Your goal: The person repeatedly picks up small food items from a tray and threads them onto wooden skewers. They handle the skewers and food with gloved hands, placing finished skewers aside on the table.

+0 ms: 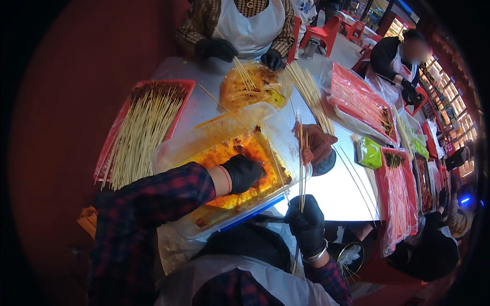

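Note:
My left hand (242, 174), in a black glove, reaches down into a clear plastic tub (180, 140) coated with orange-red oily marinade (226, 152). Its fingertips are hidden, so I cannot tell whether they grip anything. My right hand (305, 218), also gloved in black, is closed around several bamboo skewers (302, 187) just outside the tub's near right side. A piece of reddish meat (307, 155) appears on them near their upper ends. One skewer (276, 164) crosses the tub's right part. Behind the skewers sits a brownish cloth or bag (317, 142).
A red tray (187, 95) of meat skewers stands left. Across the table, a person (249, 23) holds skewers over a bag-lined bowl (229, 86). Loose skewers (316, 99), a green packet (369, 153) and red trays (360, 99) lie right. Another person (394, 65) works beyond.

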Tool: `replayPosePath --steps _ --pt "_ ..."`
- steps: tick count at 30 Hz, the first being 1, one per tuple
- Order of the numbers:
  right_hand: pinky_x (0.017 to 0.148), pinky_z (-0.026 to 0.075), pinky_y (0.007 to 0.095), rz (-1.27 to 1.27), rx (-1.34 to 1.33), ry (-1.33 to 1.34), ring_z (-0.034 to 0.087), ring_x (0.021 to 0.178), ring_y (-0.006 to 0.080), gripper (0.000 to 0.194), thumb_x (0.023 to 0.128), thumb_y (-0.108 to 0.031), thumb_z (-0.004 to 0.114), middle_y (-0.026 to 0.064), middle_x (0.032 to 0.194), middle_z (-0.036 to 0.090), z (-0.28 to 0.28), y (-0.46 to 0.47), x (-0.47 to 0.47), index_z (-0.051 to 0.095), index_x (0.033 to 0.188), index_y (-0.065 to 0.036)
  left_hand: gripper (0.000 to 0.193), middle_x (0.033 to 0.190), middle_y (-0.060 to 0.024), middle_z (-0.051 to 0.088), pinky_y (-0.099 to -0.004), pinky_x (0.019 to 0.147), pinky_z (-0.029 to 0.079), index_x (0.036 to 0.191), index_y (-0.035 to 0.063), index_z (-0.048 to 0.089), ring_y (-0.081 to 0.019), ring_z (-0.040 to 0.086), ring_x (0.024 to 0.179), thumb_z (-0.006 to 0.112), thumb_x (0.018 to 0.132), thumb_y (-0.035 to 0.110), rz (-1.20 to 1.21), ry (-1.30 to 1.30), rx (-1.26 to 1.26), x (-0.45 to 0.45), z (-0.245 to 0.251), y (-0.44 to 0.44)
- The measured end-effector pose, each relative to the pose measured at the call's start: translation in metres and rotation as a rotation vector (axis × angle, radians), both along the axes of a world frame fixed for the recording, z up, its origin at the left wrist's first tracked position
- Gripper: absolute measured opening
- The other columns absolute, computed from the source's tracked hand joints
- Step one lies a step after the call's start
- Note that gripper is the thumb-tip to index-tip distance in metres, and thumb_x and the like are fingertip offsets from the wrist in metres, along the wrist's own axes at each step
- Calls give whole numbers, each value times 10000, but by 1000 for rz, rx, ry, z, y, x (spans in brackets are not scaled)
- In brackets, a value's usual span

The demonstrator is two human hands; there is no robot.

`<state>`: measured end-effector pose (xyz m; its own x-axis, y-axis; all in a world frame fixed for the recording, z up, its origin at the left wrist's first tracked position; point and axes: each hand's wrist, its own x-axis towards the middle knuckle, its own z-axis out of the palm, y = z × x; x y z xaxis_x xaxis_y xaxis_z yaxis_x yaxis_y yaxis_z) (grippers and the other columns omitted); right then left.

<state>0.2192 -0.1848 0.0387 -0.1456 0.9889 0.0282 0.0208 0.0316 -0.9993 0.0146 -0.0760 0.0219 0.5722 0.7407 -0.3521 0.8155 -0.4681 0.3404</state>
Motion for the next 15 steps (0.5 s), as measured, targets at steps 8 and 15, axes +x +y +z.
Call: replayPosePath --steps 8,15 --pt "587 469 236 -8 -58 3 535 633 118 161 824 89 443 31 721 524 4 -6 2 509 932 -10 154 861 -126 643 -291 661 513 942 9 605 -225 639 740 582 819 99 477 -824 -655 -20 13 40" --pt "550 463 235 -5 -103 -43 537 612 113 81 851 44 487 31 724 526 13 -9 -2 513 903 -14 177 864 -127 643 -333 697 553 970 9 594 -231 646 779 580 836 124 720 -1363 -879 -27 27 36"
